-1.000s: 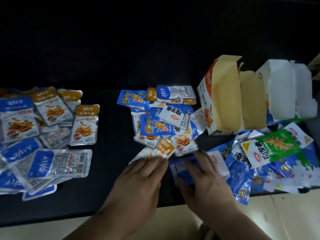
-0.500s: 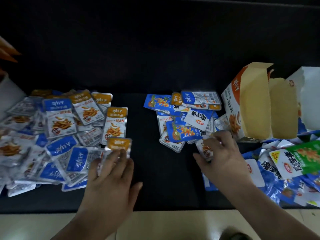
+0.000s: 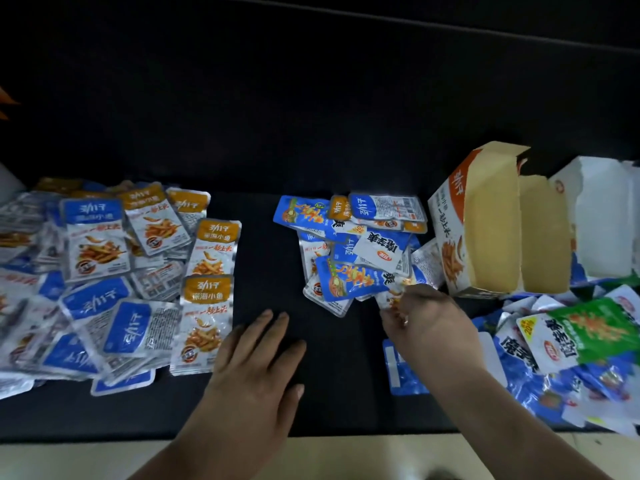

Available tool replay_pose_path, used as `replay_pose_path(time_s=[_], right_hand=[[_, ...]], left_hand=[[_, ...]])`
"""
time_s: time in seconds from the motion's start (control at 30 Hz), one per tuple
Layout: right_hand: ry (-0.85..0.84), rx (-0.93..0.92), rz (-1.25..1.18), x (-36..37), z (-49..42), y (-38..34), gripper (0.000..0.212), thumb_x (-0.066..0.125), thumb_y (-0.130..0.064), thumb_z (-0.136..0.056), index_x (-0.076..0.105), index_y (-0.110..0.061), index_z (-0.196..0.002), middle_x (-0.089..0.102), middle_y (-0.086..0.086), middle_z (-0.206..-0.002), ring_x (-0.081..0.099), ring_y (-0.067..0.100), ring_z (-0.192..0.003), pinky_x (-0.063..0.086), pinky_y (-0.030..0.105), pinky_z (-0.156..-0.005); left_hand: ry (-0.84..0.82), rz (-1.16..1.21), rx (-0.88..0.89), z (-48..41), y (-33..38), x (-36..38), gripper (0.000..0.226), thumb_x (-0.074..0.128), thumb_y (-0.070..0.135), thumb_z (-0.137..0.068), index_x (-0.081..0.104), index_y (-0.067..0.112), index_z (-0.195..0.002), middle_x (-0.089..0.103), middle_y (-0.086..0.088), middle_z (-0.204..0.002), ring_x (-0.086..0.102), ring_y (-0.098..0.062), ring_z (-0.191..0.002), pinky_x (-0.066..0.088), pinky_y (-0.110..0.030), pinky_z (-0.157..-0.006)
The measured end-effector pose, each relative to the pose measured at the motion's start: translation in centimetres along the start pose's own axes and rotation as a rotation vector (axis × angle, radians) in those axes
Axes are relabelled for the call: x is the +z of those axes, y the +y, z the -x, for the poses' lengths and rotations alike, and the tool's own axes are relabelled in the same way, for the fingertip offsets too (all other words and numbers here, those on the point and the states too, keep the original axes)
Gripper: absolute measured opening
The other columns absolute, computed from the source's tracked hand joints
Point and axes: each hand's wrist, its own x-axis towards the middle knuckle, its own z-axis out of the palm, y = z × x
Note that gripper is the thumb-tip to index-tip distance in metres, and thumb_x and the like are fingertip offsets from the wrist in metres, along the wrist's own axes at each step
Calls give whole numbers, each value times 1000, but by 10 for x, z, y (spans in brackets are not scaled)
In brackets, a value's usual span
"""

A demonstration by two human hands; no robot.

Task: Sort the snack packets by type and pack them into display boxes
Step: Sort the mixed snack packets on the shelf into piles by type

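Note:
Snack packets lie in three groups on a black cloth. A left pile (image 3: 104, 271) holds blue-topped and orange-topped silver fish packets; its nearest orange-topped packet (image 3: 205, 323) lies at the right edge. A middle heap (image 3: 349, 251) mixes blue and silver packets. At the right is a heap of blue and green packets (image 3: 571, 341). My left hand (image 3: 256, 372) lies flat and open on the cloth just right of the orange-topped packet. My right hand (image 3: 426, 320) pinches a small silver packet (image 3: 394, 296) at the near right edge of the middle heap.
An orange-and-white display box (image 3: 485, 223) stands open behind the right heap, with a white box (image 3: 602, 216) beside it. The cloth's front edge meets a pale floor (image 3: 346, 459). A strip of bare black cloth (image 3: 263, 244) separates the left and middle piles.
My left hand carried an orange-topped packet to the left pile, let it go and drew back to the right. My right hand reached into the middle heap and pinched a silver packet.

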Motion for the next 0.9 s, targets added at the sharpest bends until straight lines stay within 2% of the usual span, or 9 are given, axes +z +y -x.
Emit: replay_pose_path(time_s=[0.1, 0.23, 0.37, 0.5, 0.57, 0.63, 0.73, 0.8, 0.9], right_hand=[[-58, -12, -3, -4, -1, 0, 29, 58, -41, -98, 69, -15, -91, 65, 2, -92, 62, 24, -89, 36, 27, -68], [-107, 6, -17, -10, -4, -1, 34, 65, -52, -94, 69, -19, -100, 64, 1, -102, 62, 24, -98, 44, 28, -77], [-106, -17, 13, -7, -4, -9, 27, 58, -34, -96, 67, -13, -111, 59, 7, -113, 58, 31, -108, 50, 36, -85], [-195, -37, 152, -13, -1, -21, 23, 49, -25, -100, 60, -14, -117, 56, 4, -121, 60, 25, -109, 46, 32, -74], [-88, -75, 155, -19, 2, -19, 14, 62, -21, -92, 65, -12, -102, 62, 3, -107, 65, 27, -96, 41, 31, -64], [112, -91, 97, -25, 9, -11, 12, 71, -17, -82, 66, -8, -89, 64, 7, -93, 65, 32, -85, 48, 36, -62], [353, -147, -13, -44, 17, -9, 3, 62, -16, -91, 62, -13, -91, 64, 4, -91, 64, 32, -84, 43, 34, -66], [431, -176, -56, -61, 24, -15, 3, 60, -14, -94, 61, -15, -91, 64, 1, -84, 63, 31, -76, 34, 30, -66], [410, -225, -118, -77, 36, -27, 11, 66, -13, -89, 60, -21, -87, 64, -6, -70, 62, 29, -55, 34, 26, -56]], left_hand=[[7, 19, -6, 2, 0, 2, 48, 53, 44, -90, 70, 21, -129, 50, -8, -155, 44, -30, -146, 30, -50, -114], [35, 49, 27, -1, 5, 5, 45, 54, 38, -88, 71, 21, -127, 49, -8, -156, 46, -29, -145, 32, -51, -113], [37, 51, 43, -5, 10, 8, 45, 53, 37, -86, 72, 23, -124, 50, -7, -156, 46, -28, -145, 32, -51, -112], [42, 81, 48, -5, 13, 8, 45, 53, 36, -86, 71, 24, -126, 46, -6, -159, 43, -27, -147, 37, -54, -111], [45, 100, 43, -5, 14, 5, 46, 54, 36, -86, 70, 24, -127, 44, -5, -160, 42, -26, -148, 43, -56, -110], [69, 126, 47, -8, 14, -1, 45, 55, 35, -88, 69, 23, -129, 42, -5, -161, 40, -25, -149, 43, -56, -111], [87, 180, 49, -12, 16, -9, 45, 55, 35, -92, 66, 23, -134, 39, -2, -163, 37, -22, -151, 38, -48, -115], [115, 290, -12, -17, 21, -19, 46, 56, 37, -92, 64, 24, -135, 41, 3, -162, 44, -18, -145, 43, -44, -112], [200, 456, -115, -23, 25, -40, 54, 59, 44, -93, 57, 26, -145, 39, 15, -161, 44, -4, -140, 39, -27, -113]])
